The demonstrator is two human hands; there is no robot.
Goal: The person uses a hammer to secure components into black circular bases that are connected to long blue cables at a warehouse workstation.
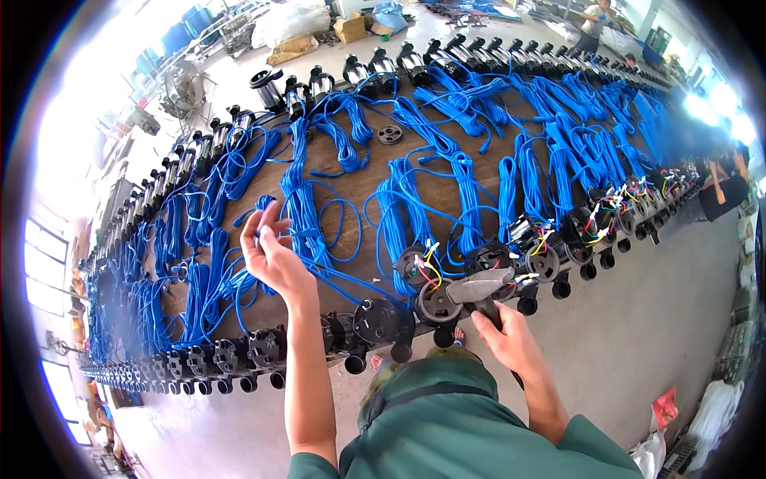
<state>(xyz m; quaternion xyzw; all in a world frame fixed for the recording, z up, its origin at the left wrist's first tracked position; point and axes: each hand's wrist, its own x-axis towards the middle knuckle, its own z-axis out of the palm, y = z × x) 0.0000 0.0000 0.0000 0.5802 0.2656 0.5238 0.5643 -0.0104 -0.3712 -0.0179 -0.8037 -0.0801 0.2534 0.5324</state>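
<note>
My right hand (503, 339) is wrapped round the black handle of a grey pistol-shaped power tool (481, 285). The tool's front end lies over an open round black housing (437, 303) at the table's near edge, and coloured wires stick up just behind it. My left hand (275, 254) is raised over the blue cables with its fingers curled in toward the thumb. Whatever is between those fingers is too small to make out. Close by on its right lies a tied bundle of blue cable (299, 195). A closed round black housing (383, 321) sits between my forearms.
The long brown table (355, 231) bears many blue cable bundles. Black-and-silver motor units (411, 64) line its far edge, and black housings (227, 355) its near edge. A loose round metal part (389, 134) lies mid-table. Another person (593, 24) is at the far right.
</note>
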